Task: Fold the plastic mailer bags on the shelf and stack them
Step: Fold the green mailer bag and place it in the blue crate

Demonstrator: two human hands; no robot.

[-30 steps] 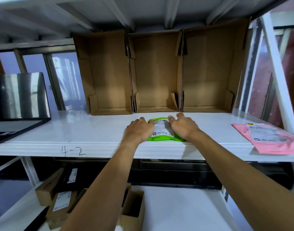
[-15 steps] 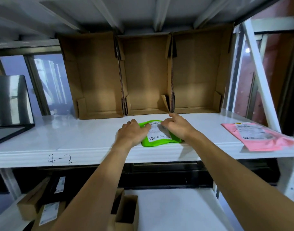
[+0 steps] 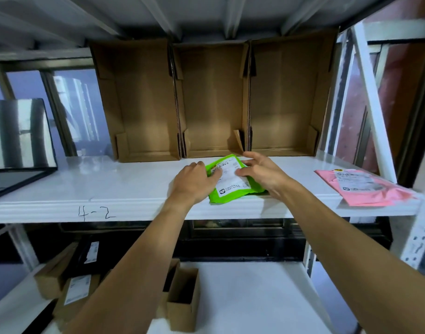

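Note:
A green plastic mailer bag [image 3: 232, 189] with a white label lies on the white shelf [image 3: 124, 186], close to its front edge. Its far end is tipped up toward the cardboard boxes. My left hand [image 3: 193, 183] grips the bag's left edge, fingers curled onto the label. My right hand [image 3: 263, 173] holds the right edge with the thumb on the label and the fingers spread over the far side. A pink mailer bag [image 3: 365, 188] lies flat at the shelf's right end, apart from both hands.
Three open cardboard boxes [image 3: 214, 100] stand on their sides along the back of the shelf. A shiny dark tray [image 3: 18, 150] sits at the left. A white upright [image 3: 373, 102] slants at the right. Small cardboard boxes [image 3: 182, 300] lie on the lower shelf.
The green bag has turned and its far end has come up off the shelf. Both hands shifted from pressing its top to holding its left and right edges.

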